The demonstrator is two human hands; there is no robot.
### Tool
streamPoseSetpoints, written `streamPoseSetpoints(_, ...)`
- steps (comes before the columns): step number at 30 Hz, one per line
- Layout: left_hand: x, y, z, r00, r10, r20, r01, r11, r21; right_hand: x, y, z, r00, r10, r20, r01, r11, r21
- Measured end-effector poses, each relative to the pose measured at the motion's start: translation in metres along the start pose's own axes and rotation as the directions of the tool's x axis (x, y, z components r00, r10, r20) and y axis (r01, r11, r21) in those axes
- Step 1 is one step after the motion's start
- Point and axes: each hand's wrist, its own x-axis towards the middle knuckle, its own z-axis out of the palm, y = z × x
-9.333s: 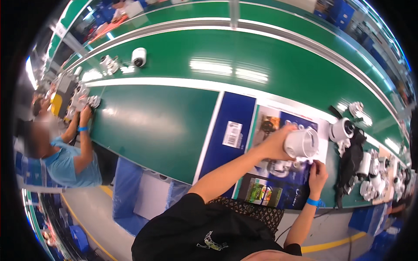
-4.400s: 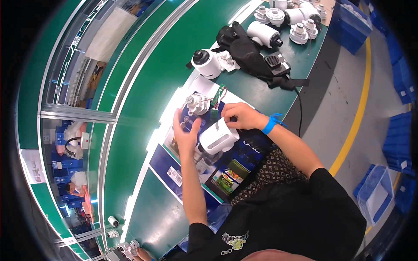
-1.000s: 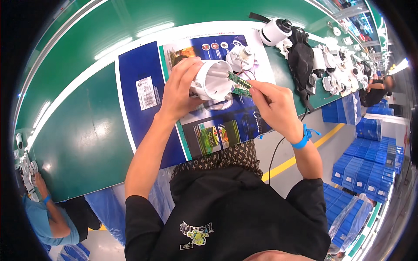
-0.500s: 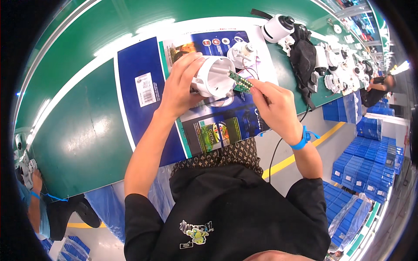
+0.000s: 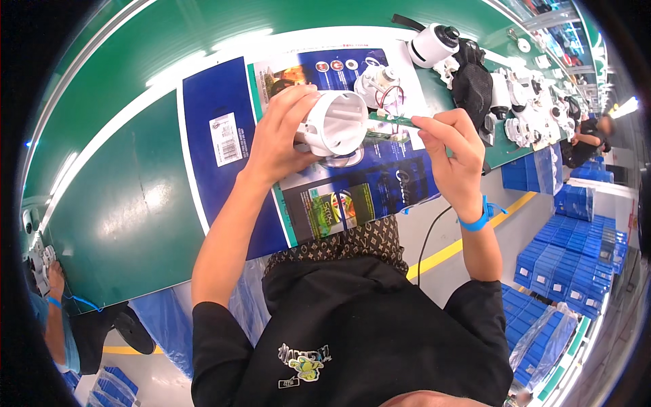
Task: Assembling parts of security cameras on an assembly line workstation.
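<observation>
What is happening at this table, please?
A person's left hand holds a hollow white cylindrical housing, its open end facing right. The fingers of the right hand pinch a thin green circuit board near that opening. Beyond, a white round part with thin reddish wires sits on a flat blue printed sheet.

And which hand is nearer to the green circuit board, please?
The right hand: it pinches one end of the green circuit board. The left hand is to the board's left, holding the white housing.
</observation>
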Motion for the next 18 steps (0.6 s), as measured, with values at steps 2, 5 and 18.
streamPoseSetpoints(2, 0.001, 0.003, -0.004, 0.999, -0.025, 0.037, 0.027, 0.998, -0.061, -0.001, -0.004, 0.0, 0.999, 0.048, 0.024, -0.048, 0.998, 0.032)
streamPoseSetpoints(5, 0.001, 0.006, -0.009, 0.993, -0.033, 0.11, 0.044, 0.994, -0.103, -0.004, -0.001, -0.001, 0.996, 0.043, 0.072, -0.047, 0.997, 0.056)
streamPoseSetpoints(18, 0.004, 0.01, -0.008, 0.987, -0.018, 0.16, 0.035, 0.994, -0.108, -0.013, 0.009, 0.021, 0.989, -0.116, -0.088, 0.115, 0.993, -0.017)
